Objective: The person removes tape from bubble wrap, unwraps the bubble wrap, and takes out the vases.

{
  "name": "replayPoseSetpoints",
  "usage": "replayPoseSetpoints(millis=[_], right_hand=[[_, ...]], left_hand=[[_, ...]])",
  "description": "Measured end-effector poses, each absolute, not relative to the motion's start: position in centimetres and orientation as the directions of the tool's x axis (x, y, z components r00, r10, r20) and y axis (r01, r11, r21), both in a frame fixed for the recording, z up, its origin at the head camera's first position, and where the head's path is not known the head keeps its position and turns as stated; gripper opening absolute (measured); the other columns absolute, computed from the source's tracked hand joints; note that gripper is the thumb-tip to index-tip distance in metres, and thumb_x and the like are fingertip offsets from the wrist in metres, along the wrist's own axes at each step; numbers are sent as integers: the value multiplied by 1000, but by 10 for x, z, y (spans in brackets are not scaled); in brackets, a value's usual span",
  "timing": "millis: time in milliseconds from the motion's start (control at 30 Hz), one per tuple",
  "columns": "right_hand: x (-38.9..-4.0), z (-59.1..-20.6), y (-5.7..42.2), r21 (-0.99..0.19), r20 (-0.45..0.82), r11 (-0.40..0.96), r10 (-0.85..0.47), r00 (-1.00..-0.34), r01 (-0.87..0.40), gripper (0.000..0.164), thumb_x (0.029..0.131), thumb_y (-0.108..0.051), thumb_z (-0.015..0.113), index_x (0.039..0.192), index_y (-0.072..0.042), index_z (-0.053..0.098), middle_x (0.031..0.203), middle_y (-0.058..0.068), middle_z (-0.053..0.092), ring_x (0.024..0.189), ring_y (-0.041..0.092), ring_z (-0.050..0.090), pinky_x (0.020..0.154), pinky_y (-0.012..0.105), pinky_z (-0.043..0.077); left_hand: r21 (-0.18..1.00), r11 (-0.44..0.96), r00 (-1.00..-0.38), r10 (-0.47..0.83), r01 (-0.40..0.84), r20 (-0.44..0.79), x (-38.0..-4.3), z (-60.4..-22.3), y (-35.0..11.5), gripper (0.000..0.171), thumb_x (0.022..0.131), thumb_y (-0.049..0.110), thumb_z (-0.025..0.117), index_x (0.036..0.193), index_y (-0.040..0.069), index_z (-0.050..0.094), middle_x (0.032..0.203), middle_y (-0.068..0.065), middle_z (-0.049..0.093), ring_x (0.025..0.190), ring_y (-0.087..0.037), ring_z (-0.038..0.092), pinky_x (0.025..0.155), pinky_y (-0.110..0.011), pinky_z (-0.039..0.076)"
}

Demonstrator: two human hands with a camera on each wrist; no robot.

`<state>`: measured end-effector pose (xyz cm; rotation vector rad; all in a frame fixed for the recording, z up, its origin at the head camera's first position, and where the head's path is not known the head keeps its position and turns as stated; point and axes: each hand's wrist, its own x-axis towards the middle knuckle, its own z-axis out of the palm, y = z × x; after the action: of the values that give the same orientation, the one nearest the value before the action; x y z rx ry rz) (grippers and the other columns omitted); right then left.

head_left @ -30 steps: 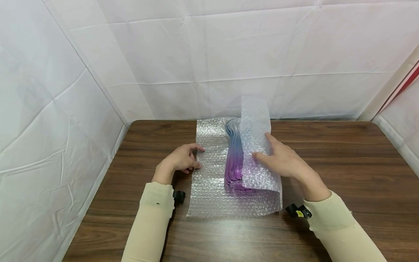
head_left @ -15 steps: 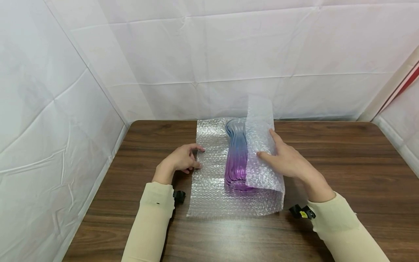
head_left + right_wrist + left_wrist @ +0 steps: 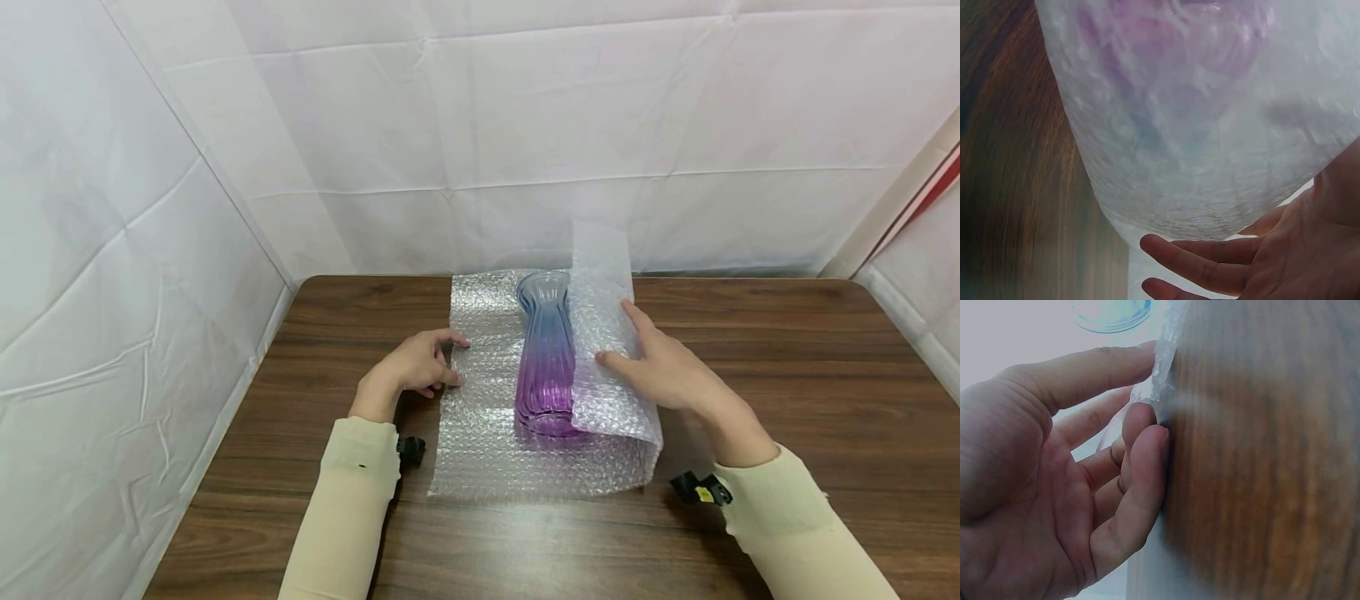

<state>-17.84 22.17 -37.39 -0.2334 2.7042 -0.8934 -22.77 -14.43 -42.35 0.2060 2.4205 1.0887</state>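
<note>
A ribbed glass vase point(image 3: 546, 358), blue at the mouth and purple at the base, lies on a sheet of bubble wrap point(image 3: 480, 433). The sheet's right part is folded up as a flap point(image 3: 600, 317) over the vase's right side. My right hand point(image 3: 667, 362) rests against this flap, fingers spread and fairly straight; in the right wrist view its fingers point(image 3: 1204, 265) extend below the wrap's bulging side. On the left, my left hand point(image 3: 408, 362) touches the sheet's edge with thumb and index finger apart. Its other fingers point(image 3: 1147, 462) bend loosely beside the wooden surface.
The brown wood-grain table point(image 3: 787, 375) runs back to a white fabric wall point(image 3: 480, 117). Another white sheet point(image 3: 135, 333) hangs along the left. Small black cameras point(image 3: 410, 451) sit at both wrists, under pale sleeves point(image 3: 337, 517).
The right hand has shifted slightly rightward, and the flap has swung right with it, uncovering more of the vase. The left hand has stayed in place at the sheet's edge.
</note>
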Motion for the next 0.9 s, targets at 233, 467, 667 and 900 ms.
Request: replayPoseSetpoints(millis=[233, 467, 667, 900], right_hand=[[-179, -376, 225, -611, -232, 790, -240, -943, -51, 108, 99, -63, 55, 166, -13, -13, 165, 37, 21, 149, 56, 28, 118, 71, 28], [-180, -378, 229, -616, -240, 786, -245, -939, -48, 109, 99, -65, 56, 166, -9, -10, 165, 38, 18, 149, 57, 27, 117, 72, 28], [-182, -379, 232, -618, -195, 781, -265, -944, -91, 105, 100, -59, 59, 166, -3, -1, 167, 35, 13, 153, 55, 20, 120, 71, 23], [-180, -377, 232, -563, -166, 818, -253, -953, -119, 102, 99, -59, 58, 164, 2, 10, 166, 33, 14, 150, 55, 23, 118, 72, 26]], left_hand=[[740, 671, -875, 324, -56, -359, -228, -423, -145, 57, 89, 12, 82, 141, 24, 60, 81, -8, 60, 64, -21, 60, 60, -34, 58], [742, 667, -873, 322, -65, -366, -228, -425, -145, 57, 89, 12, 83, 140, 25, 60, 82, -8, 61, 64, -21, 60, 60, -34, 59], [743, 666, -872, 325, -62, -365, -229, -426, -145, 58, 89, 13, 83, 141, 24, 60, 81, -8, 61, 64, -21, 60, 60, -34, 59], [744, 667, -874, 331, -51, -356, -229, -426, -146, 58, 88, 13, 83, 140, 24, 60, 81, -8, 61, 65, -21, 61, 60, -33, 58]])
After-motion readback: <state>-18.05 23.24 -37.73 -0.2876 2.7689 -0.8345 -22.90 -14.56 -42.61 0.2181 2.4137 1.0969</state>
